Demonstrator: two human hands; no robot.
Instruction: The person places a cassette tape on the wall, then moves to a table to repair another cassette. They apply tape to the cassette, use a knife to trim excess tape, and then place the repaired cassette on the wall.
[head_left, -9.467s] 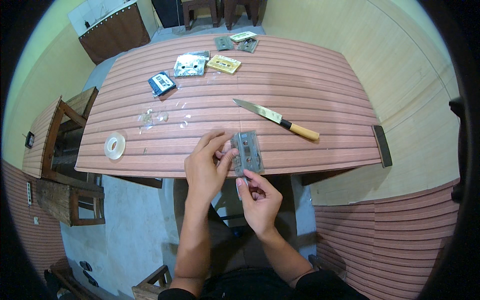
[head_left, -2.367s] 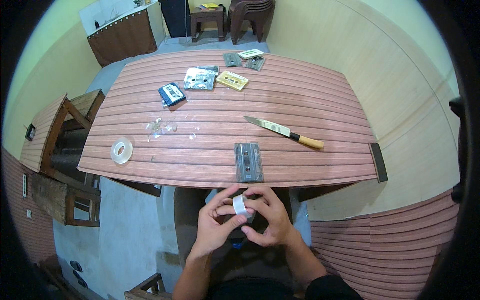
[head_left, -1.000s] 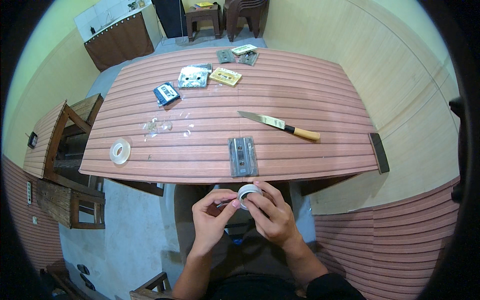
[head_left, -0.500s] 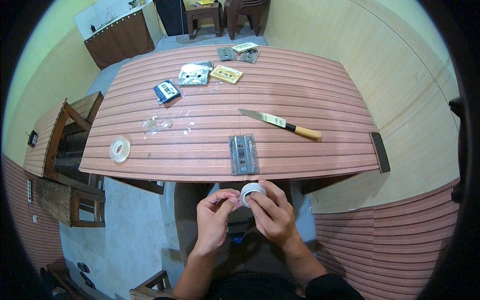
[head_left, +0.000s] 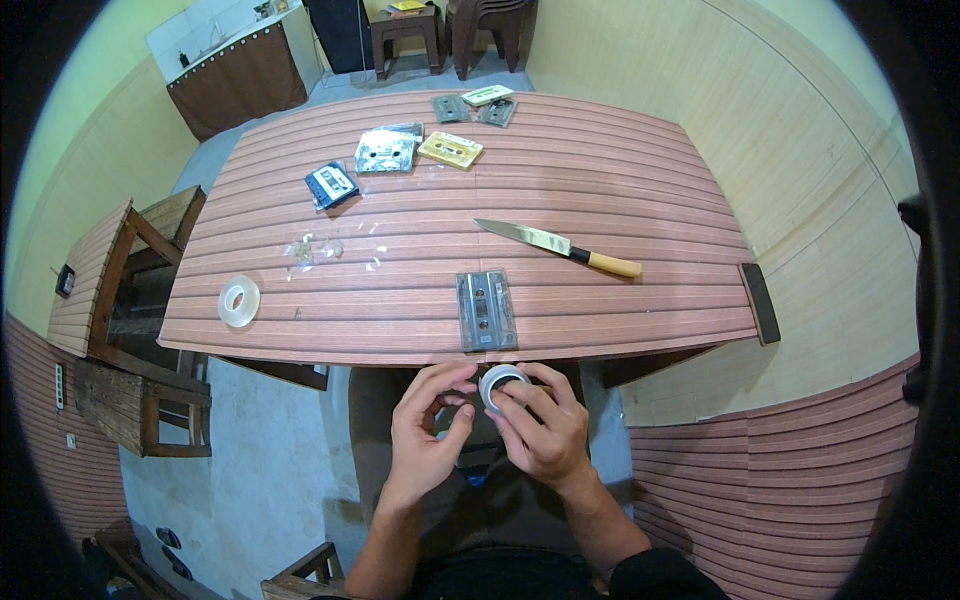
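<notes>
Below the table edge (head_left: 460,355), I see my right hand (head_left: 545,430) gripping a tape roll (head_left: 498,382), its hole seemingly facing up; my left hand (head_left: 425,430) pinches beside it.

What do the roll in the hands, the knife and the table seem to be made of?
Roll: probably clear or whitish plastic tape, pale and slightly glossy, held by the right hand with the left hand at its edge.
Knife: blade looks like bare metal with a grey sheen; the tan handle may be wood or plastic.
Table: reddish-brown wood or wood-look slats, with parallel grooves and a matte finish.
</notes>
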